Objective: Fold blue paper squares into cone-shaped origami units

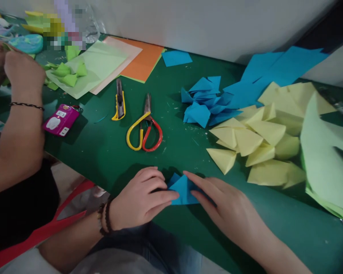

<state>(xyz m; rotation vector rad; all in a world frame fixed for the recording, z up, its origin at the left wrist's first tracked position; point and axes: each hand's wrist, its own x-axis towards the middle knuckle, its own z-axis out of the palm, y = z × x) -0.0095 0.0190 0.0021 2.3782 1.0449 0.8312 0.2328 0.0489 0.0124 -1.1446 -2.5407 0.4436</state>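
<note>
A partly folded blue paper (181,189) rests on the green table (103,152) near its front edge. From the left, my left hand (144,196) holds it, with the thumb on its front and the fingers around its left side. On the right, my right hand (224,201) pinches the paper's other side, one fingertip at the top peak and the thumb lower down. Beyond my hands lie scissors (145,129) with yellow and red handles and a yellow cutter (119,101). Folded blue pieces (200,108) are piled farther back, beside folded yellow pieces (248,137).
At the left edge are another person's hands (23,68), near a purple box (61,120) and green folded pieces (64,72). Orange paper (143,61) and pale sheets lie at the back. Large light green paper (322,160) stands at the right. A red chair (74,198) is at lower left.
</note>
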